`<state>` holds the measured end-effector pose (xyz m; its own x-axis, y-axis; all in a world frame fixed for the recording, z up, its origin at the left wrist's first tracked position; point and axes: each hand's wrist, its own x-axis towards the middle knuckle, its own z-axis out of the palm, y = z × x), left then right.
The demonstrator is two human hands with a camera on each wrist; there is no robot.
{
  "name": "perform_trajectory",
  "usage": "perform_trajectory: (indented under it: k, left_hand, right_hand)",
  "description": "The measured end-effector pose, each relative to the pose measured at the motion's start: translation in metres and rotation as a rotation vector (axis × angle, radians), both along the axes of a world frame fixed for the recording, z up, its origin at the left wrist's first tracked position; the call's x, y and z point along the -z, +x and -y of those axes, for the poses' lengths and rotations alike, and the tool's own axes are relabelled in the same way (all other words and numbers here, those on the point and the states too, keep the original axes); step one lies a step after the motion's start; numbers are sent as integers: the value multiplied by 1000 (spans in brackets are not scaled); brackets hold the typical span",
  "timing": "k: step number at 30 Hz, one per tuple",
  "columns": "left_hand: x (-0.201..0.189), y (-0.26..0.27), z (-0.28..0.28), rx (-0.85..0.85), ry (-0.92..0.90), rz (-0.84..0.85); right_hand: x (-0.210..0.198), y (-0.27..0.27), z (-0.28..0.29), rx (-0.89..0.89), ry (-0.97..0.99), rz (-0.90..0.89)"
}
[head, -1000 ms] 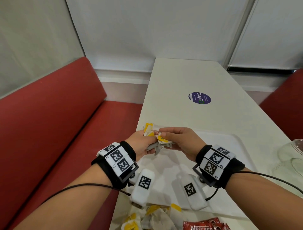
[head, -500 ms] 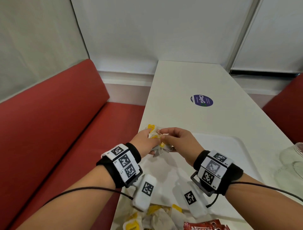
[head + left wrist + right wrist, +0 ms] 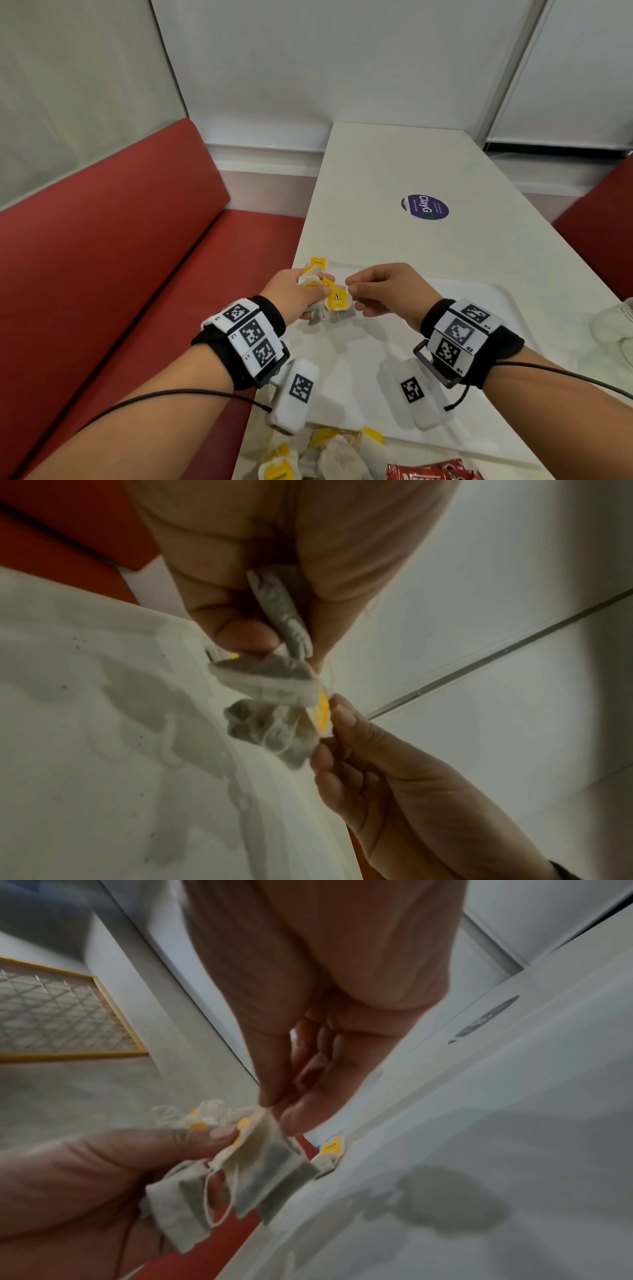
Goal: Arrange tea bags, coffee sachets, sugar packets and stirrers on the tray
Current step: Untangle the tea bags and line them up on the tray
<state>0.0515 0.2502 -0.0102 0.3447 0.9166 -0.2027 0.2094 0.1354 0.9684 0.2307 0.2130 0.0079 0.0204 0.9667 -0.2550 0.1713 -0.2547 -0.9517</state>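
Over the far left corner of the white tray (image 3: 486, 346), my left hand (image 3: 317, 291) grips a small bunch of tea bags (image 3: 313, 274) with yellow tags. My right hand (image 3: 354, 291) faces it and pinches one tea bag (image 3: 337, 303) by its top edge next to the yellow tag. In the left wrist view the bunch (image 3: 284, 620) sits between my left fingers, and the pinched tea bag (image 3: 267, 726) hangs just below. The right wrist view has thumb and forefinger meeting on that bag (image 3: 270, 1164). One more tea bag (image 3: 329, 1153) lies at the tray's rim.
A heap of loose tea bags (image 3: 325, 452) and red coffee sachets (image 3: 428, 471) lie at the near table edge. A glass jar (image 3: 616, 325) stands at the right. A purple sticker (image 3: 424, 207) marks the table farther off. A red bench (image 3: 102, 257) runs along the left.
My hands have drawn slightly apart. The right hand now holds one yellow-tagged tea bag pulled partly clear of the bunch in the left hand.
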Motion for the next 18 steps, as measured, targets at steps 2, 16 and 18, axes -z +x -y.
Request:
perform_trajectory:
  k: [2, 16, 18]
  left_hand:
    - [2, -2, -1, -4, -35, 23]
    - [8, -7, -12, -63, -61, 62]
    - [8, -9, -12, -75, -42, 38]
  right_hand:
    - [1, -3, -1, -64, -14, -3]
    - [8, 2, -10, -59, -46, 32]
    - [8, 6, -11, -43, -33, 50]
